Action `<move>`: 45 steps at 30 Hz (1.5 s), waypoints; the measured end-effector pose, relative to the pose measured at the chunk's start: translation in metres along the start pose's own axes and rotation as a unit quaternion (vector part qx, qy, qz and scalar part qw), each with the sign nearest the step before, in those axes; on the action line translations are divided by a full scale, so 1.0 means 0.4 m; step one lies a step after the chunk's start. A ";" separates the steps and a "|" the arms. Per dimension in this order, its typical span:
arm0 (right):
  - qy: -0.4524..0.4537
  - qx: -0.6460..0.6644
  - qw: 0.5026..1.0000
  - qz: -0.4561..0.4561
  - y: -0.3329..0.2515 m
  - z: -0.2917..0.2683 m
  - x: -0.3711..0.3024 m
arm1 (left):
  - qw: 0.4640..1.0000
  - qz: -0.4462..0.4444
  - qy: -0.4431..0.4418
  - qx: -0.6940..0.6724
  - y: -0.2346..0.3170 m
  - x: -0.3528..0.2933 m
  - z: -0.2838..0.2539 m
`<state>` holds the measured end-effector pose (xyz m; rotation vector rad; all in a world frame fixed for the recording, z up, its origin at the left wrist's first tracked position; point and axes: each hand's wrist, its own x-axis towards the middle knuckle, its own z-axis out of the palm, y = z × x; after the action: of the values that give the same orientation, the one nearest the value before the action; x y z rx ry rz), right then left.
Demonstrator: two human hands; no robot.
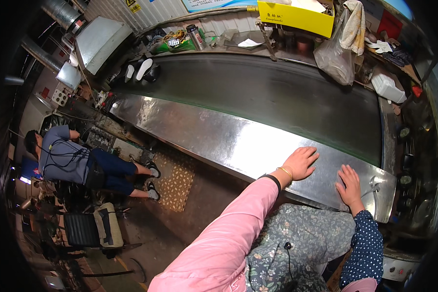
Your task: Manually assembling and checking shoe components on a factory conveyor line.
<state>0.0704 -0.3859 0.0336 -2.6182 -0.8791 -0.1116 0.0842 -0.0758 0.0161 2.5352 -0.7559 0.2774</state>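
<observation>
My left hand [301, 163] lies palm down on a shiny metal worktop [199, 124], fingers stretched out and nothing in them. To its right, my right hand [350, 186] rests flat on the same metal, fingers a little apart, also holding nothing. Close beside the right hand is a thin grey curved piece [374, 189], too small to identify. Just beyond the worktop runs a wide dark conveyor belt [258, 87]. At its far left end sit dark shoes [152, 73] with white insoles.
A shelf behind the belt holds a yellow box [297, 18], a thermos bottle [195, 38] and a hanging plastic bag [337, 61]. A white container [388, 86] stands at the right. On the left, a co-worker [65, 155] is near machinery and a chair [82, 228].
</observation>
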 end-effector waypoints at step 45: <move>-0.030 -0.006 0.999 0.011 -0.008 0.011 0.003 | 0.999 -0.009 0.026 -0.022 0.002 -0.022 -0.021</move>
<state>0.0693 -0.3811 0.0307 -2.6548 -0.8719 -0.0324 0.0762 -0.0682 0.0208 2.4823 -0.7119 0.3165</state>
